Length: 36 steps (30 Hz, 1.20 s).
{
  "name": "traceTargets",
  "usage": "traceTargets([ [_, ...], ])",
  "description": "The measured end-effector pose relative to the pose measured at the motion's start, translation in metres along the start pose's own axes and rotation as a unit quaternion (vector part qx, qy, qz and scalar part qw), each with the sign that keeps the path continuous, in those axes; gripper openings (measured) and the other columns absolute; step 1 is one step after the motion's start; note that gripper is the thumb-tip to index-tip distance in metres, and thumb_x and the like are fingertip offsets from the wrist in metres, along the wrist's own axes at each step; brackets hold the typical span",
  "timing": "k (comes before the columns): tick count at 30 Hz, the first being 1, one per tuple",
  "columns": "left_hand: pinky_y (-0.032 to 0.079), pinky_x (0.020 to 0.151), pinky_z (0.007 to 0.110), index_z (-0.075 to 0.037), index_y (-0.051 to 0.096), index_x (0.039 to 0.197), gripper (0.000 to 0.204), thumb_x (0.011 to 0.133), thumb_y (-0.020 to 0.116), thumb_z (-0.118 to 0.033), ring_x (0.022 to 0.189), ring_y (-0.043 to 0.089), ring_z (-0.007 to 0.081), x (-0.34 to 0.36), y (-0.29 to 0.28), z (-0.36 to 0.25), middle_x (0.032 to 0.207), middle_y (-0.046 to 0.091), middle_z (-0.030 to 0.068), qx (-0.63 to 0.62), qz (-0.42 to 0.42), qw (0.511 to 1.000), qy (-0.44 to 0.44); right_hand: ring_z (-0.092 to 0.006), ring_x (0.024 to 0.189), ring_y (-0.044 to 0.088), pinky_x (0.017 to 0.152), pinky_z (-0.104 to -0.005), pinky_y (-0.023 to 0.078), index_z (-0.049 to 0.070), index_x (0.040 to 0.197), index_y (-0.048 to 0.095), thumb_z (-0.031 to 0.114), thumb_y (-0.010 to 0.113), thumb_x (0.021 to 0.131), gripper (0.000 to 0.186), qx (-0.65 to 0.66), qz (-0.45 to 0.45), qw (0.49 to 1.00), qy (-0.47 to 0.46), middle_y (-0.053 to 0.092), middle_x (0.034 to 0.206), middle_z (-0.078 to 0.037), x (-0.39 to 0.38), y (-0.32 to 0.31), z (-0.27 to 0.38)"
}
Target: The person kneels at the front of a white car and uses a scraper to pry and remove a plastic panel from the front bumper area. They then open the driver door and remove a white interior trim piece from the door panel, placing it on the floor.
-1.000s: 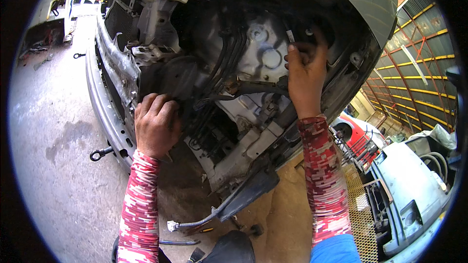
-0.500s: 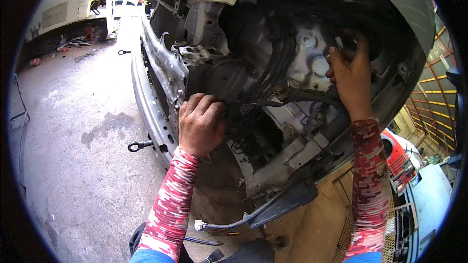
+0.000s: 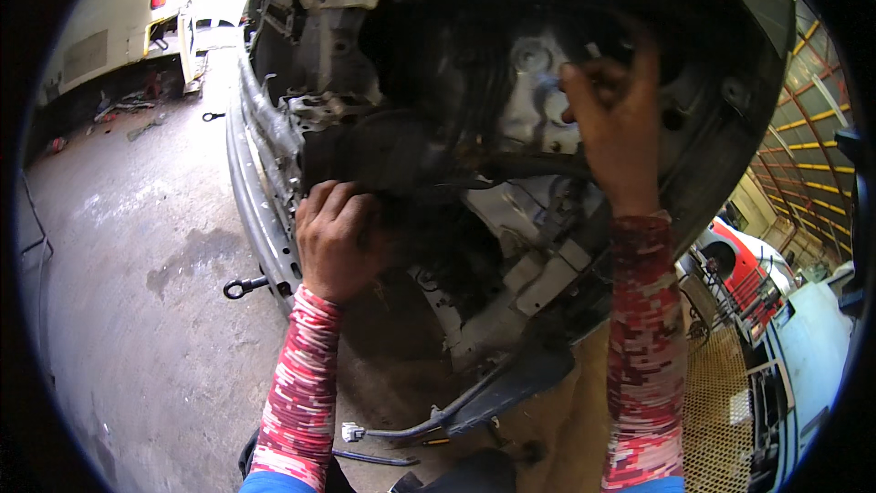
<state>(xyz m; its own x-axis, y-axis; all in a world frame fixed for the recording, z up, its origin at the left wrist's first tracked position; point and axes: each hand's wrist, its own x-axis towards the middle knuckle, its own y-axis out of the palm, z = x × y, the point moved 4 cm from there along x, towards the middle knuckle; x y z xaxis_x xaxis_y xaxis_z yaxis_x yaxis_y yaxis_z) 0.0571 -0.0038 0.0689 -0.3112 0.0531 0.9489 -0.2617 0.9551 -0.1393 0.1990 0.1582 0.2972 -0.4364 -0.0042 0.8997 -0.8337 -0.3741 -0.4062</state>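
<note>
The car's inner wing (image 3: pixel 540 119) lies just beyond the right hand (image 3: pixel 619 141) — fingers part-curled; the left hand (image 3: pixel 338 242) bends below a dark panel (image 3: pixel 365 151) — whether either grasps anything, I cannot tell.

the left hand (image 3: pixel 338 242), fingers curled, is beside the front of a car (image 3: pixel 557 274); the right hand (image 3: pixel 620 128) reaches in near a pale metal panel (image 3: pixel 537 108). a white-tipped cable (image 3: pixel 392 434) shows below.
</note>
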Motion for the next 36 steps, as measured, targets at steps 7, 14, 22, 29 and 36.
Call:
traceTargets([
  [7, 0.047, 0.091, 0.046, -0.008, 0.067, 0.092, 0.016, 0.076, 0.069, -0.012, 0.105, 0.06, 0.0348, 0.003, 0.002, 0.0, 0.103, 0.067, 0.0104, 0.001, 0.003, 1.0, 0.007, -0.0189, 0.066, 0.066, 0.066, -0.0321, 0.055, 0.017, 0.145, 0.054, 0.015, 0.065, 0.095, 0.052, -0.048, 0.028, 0.997, -0.052, 0.07, 0.085, -0.012, 0.0, 0.003, 0.002],
  [14, 0.048, 0.09, 0.046, -0.006, 0.066, 0.092, 0.013, 0.08, 0.066, -0.009, 0.103, 0.06, 0.0354, 0.006, -0.002, -0.007, 0.102, 0.066, 0.0117, 0.008, 0.024, 1.0, 0.013, -0.0168, 0.057, 0.065, 0.06, -0.0301, 0.052, 0.008, 0.105, 0.077, 0.023, 0.07, 0.089, 0.023, -0.214, 0.123, 0.966, -0.078, 0.074, 0.079, -0.01, -0.009, 0.011, 0.007],
  [22, 0.048, 0.09, 0.046, -0.006, 0.067, 0.093, 0.015, 0.079, 0.067, -0.008, 0.104, 0.06, 0.0351, 0.005, 0.0, -0.009, 0.103, 0.066, 0.0115, 0.018, 0.023, 1.0, 0.012, -0.0237, 0.065, 0.071, 0.066, -0.0343, 0.054, 0.008, 0.105, 0.077, 0.028, 0.074, 0.085, 0.029, -0.2, 0.14, 0.97, 0.008, 0.073, 0.078, -0.01, -0.003, 0.013, -0.005],
  [29, 0.047, 0.09, 0.047, -0.006, 0.067, 0.093, 0.016, 0.078, 0.066, -0.01, 0.103, 0.06, 0.0355, 0.007, 0.001, -0.01, 0.105, 0.066, 0.0118, 0.021, 0.018, 1.0, 0.004, -0.0217, 0.07, 0.071, 0.067, -0.0336, 0.053, 0.006, 0.103, 0.077, 0.032, 0.074, 0.085, 0.031, -0.19, 0.106, 0.976, 0.033, 0.072, 0.077, -0.009, 0.0, 0.014, -0.01],
  [36, 0.045, 0.086, 0.047, -0.006, 0.065, 0.092, 0.017, 0.076, 0.067, -0.01, 0.099, 0.056, 0.0354, 0.009, 0.002, -0.014, 0.099, 0.061, 0.0123, 0.082, 0.032, 0.996, 0.0, -0.033, 0.073, 0.072, 0.071, -0.0391, 0.056, 0.004, 0.098, 0.077, 0.035, 0.072, 0.084, 0.034, -0.246, 0.097, 0.962, 0.067, 0.073, 0.082, -0.018, -0.001, 0.017, -0.011],
])
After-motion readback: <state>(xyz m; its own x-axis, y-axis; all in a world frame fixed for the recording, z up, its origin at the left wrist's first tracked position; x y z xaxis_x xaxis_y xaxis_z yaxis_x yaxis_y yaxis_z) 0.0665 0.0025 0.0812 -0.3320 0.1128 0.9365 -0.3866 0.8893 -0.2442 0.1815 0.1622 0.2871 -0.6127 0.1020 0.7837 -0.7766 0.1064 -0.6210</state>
